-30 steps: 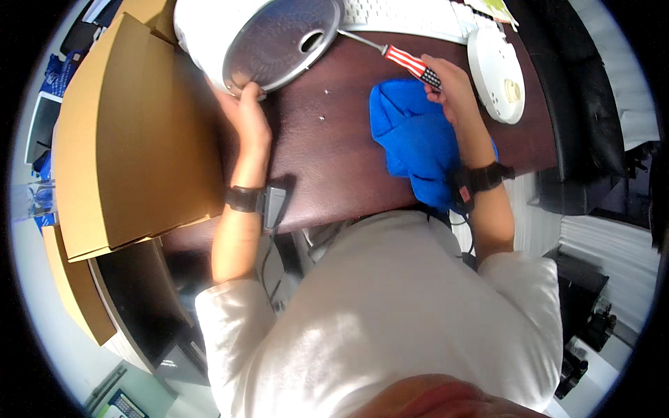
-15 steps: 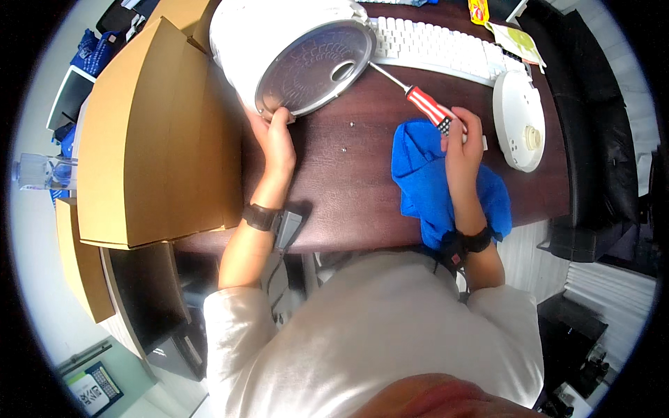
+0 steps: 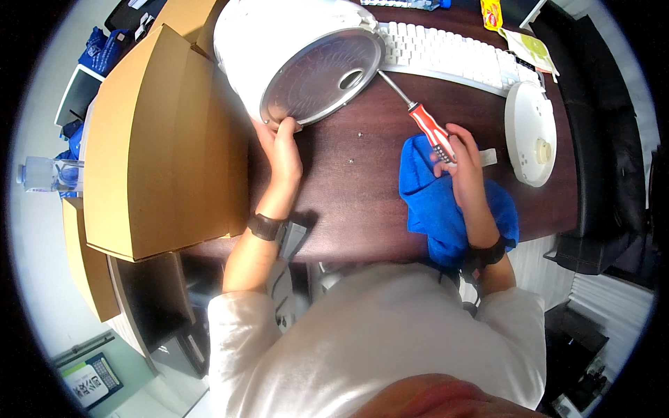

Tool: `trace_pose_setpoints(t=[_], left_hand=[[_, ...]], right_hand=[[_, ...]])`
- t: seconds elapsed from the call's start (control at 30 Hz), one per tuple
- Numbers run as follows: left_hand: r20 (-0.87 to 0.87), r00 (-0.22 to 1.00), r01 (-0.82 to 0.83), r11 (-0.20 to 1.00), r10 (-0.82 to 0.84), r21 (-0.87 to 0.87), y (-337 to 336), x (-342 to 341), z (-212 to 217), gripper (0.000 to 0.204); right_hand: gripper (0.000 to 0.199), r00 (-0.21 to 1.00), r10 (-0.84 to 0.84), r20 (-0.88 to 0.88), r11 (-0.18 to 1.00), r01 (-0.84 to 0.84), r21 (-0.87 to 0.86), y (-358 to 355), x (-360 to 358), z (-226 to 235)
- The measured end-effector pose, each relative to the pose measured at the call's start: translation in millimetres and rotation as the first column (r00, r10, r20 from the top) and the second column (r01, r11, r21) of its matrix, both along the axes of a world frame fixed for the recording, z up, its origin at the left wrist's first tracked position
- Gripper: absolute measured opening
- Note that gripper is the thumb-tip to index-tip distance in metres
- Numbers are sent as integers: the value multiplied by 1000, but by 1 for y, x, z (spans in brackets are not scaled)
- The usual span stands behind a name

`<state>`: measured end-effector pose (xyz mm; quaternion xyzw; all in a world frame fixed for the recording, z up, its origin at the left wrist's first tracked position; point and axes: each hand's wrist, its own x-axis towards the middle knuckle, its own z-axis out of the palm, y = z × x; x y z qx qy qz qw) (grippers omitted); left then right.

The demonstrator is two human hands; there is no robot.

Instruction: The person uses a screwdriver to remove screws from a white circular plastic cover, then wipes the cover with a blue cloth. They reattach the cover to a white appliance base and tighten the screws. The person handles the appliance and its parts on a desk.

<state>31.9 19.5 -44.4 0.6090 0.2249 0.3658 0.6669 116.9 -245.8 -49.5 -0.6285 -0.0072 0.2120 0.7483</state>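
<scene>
A white, rounded appliance [image 3: 240,59] lies tipped on its side at the far left of the table, its round metallic underside [image 3: 306,80] facing me. That underside has one oval hole near its right edge. My left hand [image 3: 282,153] grips the lower rim, thumb on the front and fingers hidden behind. In my right hand [image 3: 465,157] is a screwdriver [image 3: 426,124] with a red and white handle, held by the fingertips at its butt end. Its shaft points up and left, with the tip at the underside's right rim. Beneath my right forearm lies a blue cloth [image 3: 425,198].
Two tiny screws [image 3: 351,161] lie on the dark table [image 3: 334,202]. A white round cover [image 3: 529,136] rests at the right, below a white keyboard [image 3: 453,56]. Tall cardboard boxes [image 3: 167,153] stand close by my left arm. A yellow packet [image 3: 491,14] sits at the far right.
The screwdriver's handle has turned, and my right fingers are spread wider around its end. The whole view has shifted slightly down and right. My left hand keeps its hold on the rim.
</scene>
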Motion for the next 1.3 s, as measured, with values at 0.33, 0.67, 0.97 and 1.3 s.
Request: trace_pose_setpoints(t=[0.33,0.67,0.97,1.3], left_hand=[[-11,1000,-18,999,17,-31,7,-6,-8,51],[-43,996,-88,990,84,-113,-2,-5,-3,31],[-51,995,-88,989,83,-119,0,-10,-11,27],[-54,997,-66,991,60,-117,2,-9,-12,28]], right_hand=[[33,990,130,51,991,-127,-45,-8,13,1],[31,968,218,-125,970,-200,136,-7,8,9],[44,968,-20,249,989,55,-136,-13,9,-1],[32,993,53,-102,992,-41,116,-6,8,2]])
